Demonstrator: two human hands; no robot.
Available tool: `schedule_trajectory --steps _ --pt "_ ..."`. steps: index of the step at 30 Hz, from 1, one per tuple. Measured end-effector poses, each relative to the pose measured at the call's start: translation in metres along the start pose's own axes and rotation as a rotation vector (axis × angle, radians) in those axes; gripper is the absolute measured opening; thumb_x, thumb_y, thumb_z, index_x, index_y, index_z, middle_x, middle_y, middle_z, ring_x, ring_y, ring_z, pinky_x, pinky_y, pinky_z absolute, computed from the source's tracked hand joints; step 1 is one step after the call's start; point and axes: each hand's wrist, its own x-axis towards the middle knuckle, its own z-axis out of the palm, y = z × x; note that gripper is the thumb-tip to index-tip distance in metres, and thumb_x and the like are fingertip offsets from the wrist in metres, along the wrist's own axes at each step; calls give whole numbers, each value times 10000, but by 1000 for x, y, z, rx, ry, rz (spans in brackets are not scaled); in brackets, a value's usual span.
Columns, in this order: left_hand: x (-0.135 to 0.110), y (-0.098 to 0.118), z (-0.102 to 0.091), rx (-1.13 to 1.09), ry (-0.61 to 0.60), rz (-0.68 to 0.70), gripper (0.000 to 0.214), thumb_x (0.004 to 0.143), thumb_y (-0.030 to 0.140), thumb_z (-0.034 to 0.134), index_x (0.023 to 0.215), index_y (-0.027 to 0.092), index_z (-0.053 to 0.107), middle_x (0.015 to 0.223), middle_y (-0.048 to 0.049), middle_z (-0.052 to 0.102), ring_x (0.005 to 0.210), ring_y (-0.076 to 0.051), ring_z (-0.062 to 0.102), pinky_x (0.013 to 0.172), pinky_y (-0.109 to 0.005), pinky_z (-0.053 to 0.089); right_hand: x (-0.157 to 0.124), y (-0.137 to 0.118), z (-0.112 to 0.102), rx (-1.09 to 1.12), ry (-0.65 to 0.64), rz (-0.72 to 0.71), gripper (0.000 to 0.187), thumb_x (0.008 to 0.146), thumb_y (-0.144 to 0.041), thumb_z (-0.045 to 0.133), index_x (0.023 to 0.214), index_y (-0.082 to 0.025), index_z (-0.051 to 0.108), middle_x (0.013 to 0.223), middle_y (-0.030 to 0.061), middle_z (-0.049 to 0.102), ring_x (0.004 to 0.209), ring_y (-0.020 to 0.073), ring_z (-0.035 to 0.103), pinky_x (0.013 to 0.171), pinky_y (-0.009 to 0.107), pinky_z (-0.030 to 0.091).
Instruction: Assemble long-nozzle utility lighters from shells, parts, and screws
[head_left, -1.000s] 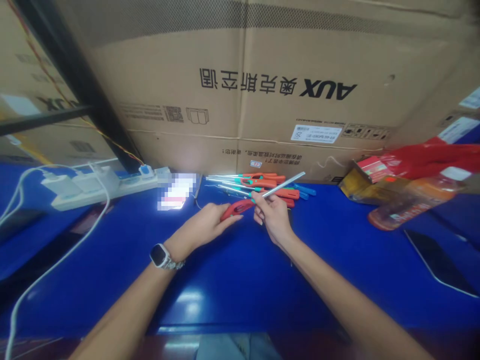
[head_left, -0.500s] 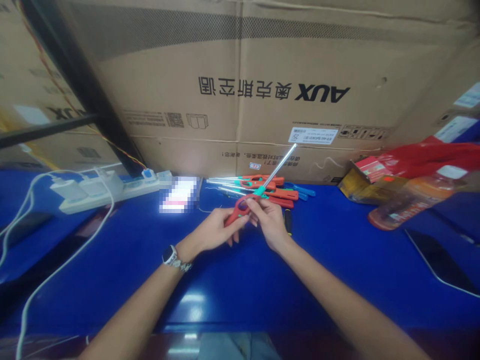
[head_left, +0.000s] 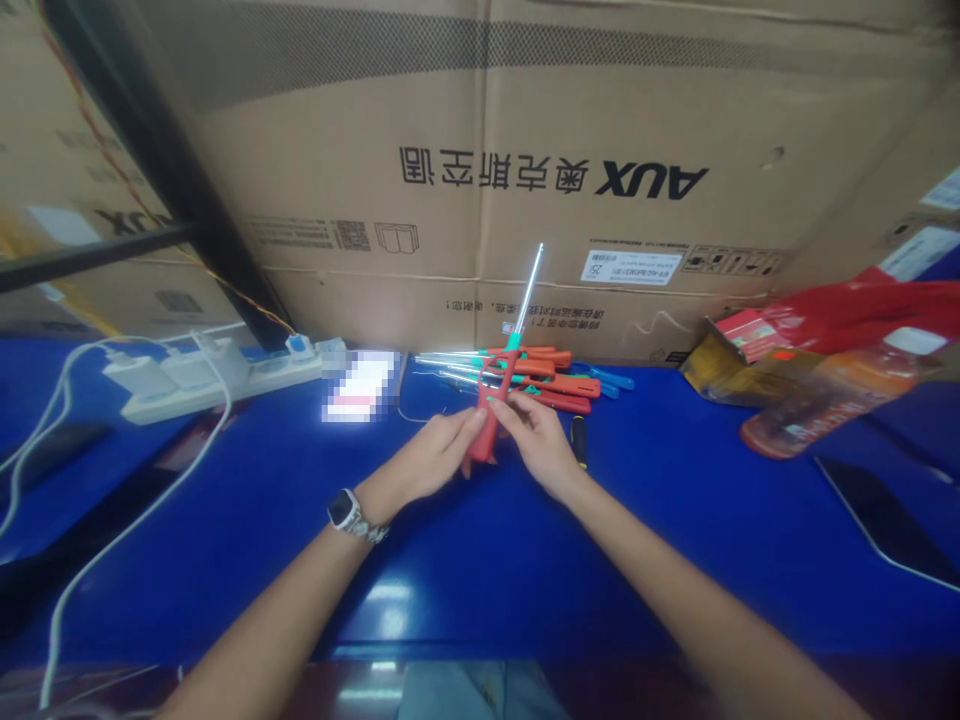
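Note:
A long-nosed lighter [head_left: 491,425] with a red handle, green collar and shiny metal tube is held upright above the table, leaning slightly right. My left hand [head_left: 433,455] grips the lower handle from the left, its fingers partly hidden behind it. From the other side, my right hand [head_left: 541,440] pinches the handle near the small green switch, thumb and fingertips bent against it. Behind the hands lies a pile of similar lighters [head_left: 559,400] in red and orange, some with blue parts, partly covered by the held one.
A power strip [head_left: 225,385] with plugs and white cables lies left, beside a blurred bright screen [head_left: 363,385]. A yellow-black tool handle [head_left: 578,442] is near my right hand. Farther right are a drink bottle [head_left: 832,395], an opened carton [head_left: 720,375] and a phone [head_left: 885,510]. A large cardboard box [head_left: 337,200] stands behind.
The lighter has turned more upright, its tip swinging left and up. My right fingers have shifted from around its upper part to the handle's right side.

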Motion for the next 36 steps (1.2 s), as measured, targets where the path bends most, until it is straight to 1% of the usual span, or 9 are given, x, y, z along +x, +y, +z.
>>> schedule_trajectory --steps 2,5,8,11,16,23,29,32,36 --pt "-3 1 -7 118 83 -9 597 1019 529 295 743 153 668 559 -14 653 479 -117 587 530 -226 471 -1 0 -2 -3 -21 -23 297 865 -507 633 923 -216 644 888 12 695 803 170 649 768 288 524" --pt "-8 4 -19 172 416 86 599 1023 487 321 656 166 669 500 -2 613 447 -106 552 508 -228 428 -4 -4 -10 -139 -140 -1 279 931 -502 543 998 -234 588 851 7 688 761 177 654 739 302 519" --pt "-12 7 -24 222 780 336 612 1025 440 343 535 179 600 426 2 530 405 -97 502 478 -239 397 -8 -15 -20 -523 -255 -56 239 975 -447 486 1026 -233 580 855 17 684 747 188 645 696 301 492" --pt "-14 6 -22 290 900 588 577 1024 368 366 510 191 558 431 -5 528 402 -100 489 467 -255 384 -14 -21 -26 -931 -284 -201 211 993 -370 468 1024 -216 608 971 65 695 833 219 656 745 331 478" --pt "-13 7 -17 325 828 805 478 996 248 413 535 199 528 441 4 522 403 -100 464 461 -258 361 -27 -12 -33 -1187 -355 -329 214 982 -261 499 1141 -163 604 1108 131 702 937 259 673 840 398 493" --pt "-9 15 -3 473 447 500 466 963 254 481 506 179 423 474 32 410 443 -82 359 487 -263 287 -25 -2 -29 -1221 -456 -412 141 948 -195 555 1040 -155 654 1076 128 695 1012 243 627 870 387 518" --pt "-2 3 4 531 337 357 482 966 328 490 517 167 424 455 47 413 440 -76 357 502 -260 265 -21 -3 -26 -1318 -531 -470 275 960 -194 528 1204 -149 645 1240 140 658 1148 272 579 973 452 465" --pt "-1 2 3 533 323 280 471 966 354 482 534 171 444 475 40 454 455 -86 393 510 -254 282 -25 -9 -37 -1268 -409 -474 367 968 -199 486 1325 -168 567 1341 139 601 1233 269 533 1017 450 428" --pt "0 3 5 541 270 237 264 932 339 540 720 192 590 594 22 565 599 -135 518 568 -252 359 -37 -21 -61 -1255 23 -230 247 943 -215 460 1125 -188 624 1070 103 690 996 248 638 819 368 478"
